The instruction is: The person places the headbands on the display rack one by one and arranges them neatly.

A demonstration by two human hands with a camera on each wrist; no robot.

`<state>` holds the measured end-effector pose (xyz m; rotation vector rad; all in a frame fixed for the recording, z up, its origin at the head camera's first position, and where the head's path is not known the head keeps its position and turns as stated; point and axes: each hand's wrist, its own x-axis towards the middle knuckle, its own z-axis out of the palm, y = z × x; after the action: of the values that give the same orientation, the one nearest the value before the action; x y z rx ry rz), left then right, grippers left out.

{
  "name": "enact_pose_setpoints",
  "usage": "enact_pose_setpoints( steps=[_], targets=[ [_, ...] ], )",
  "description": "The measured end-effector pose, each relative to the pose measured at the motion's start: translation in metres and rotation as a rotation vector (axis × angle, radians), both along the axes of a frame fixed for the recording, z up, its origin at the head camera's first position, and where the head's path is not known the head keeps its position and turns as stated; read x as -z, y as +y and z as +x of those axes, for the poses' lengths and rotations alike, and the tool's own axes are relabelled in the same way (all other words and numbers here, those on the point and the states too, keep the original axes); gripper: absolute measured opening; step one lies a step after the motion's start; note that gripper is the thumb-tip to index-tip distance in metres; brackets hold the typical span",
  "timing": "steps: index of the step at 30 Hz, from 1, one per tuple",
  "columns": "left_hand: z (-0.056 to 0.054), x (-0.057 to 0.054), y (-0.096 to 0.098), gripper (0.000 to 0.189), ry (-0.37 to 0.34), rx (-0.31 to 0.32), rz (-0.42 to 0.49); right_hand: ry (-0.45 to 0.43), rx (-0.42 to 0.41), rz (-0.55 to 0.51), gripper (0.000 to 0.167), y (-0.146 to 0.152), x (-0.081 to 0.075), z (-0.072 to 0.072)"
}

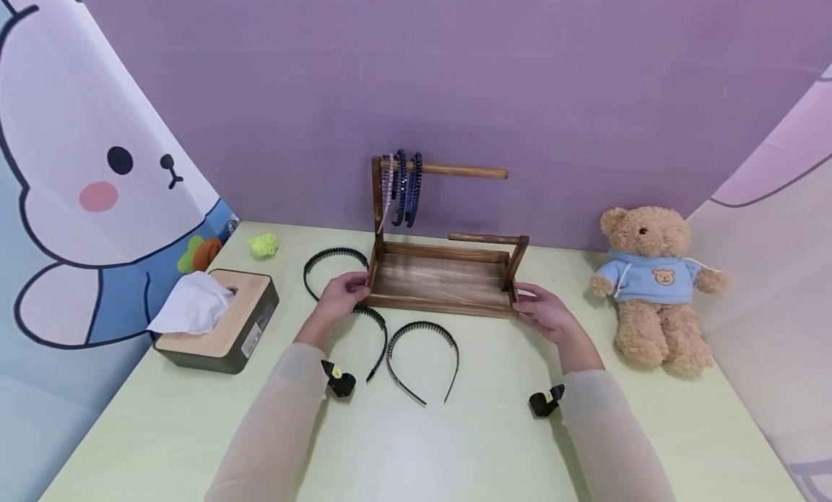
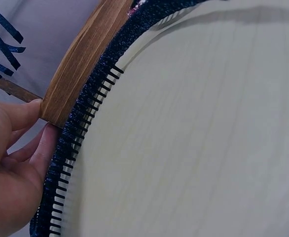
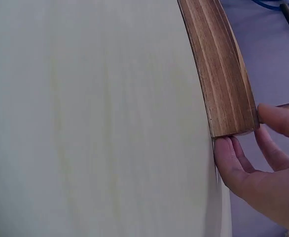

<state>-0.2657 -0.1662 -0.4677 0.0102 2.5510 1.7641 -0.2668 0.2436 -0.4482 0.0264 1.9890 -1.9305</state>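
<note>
A brown wooden rack [image 1: 442,274] with a shallow tray base and two horizontal bars stands at the back of the table. My left hand [image 1: 342,297] grips its left front corner, thumb on the edge and fingers under it in the left wrist view. At the opposite corner my right hand [image 1: 544,313] holds the tray's end between thumb and fingers. A pinkish headband [image 1: 387,184] and dark blue headbands [image 1: 414,188] hang from the upper bar. One dark toothed headband [image 2: 73,128] lies right beside my left fingers; another headband [image 1: 424,324] rests in front of the rack.
At left are a tissue box [image 1: 253,307] with a tissue sticking out and a crumpled yellow-green item [image 1: 263,245]. A teddy bear [image 1: 653,289] in a blue hoodie sits at right. Behind the table [image 1: 442,444] hangs a purple backdrop [image 1: 455,68]. A further headband [image 1: 334,251] lies behind my left hand.
</note>
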Motion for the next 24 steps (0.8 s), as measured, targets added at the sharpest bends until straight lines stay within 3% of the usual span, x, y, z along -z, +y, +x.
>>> enact_pose_setpoints(
  steps=[7, 15, 24],
  targets=[
    [0.003, -0.001, -0.002, 0.039, 0.002, -0.007, -0.026, -0.050, 0.001, -0.011, 0.060, -0.003, 0.000, -0.003],
    [0.001, -0.010, 0.001, 0.038, 0.018, 0.025, -0.082, -0.069, -0.013, -0.031, 0.061, 0.004, 0.000, -0.004],
    [-0.005, -0.024, -0.027, 0.037, 0.095, -0.068, -0.137, -0.070, -0.026, -0.033, 0.062, 0.002, -0.003, -0.004]
  ],
)
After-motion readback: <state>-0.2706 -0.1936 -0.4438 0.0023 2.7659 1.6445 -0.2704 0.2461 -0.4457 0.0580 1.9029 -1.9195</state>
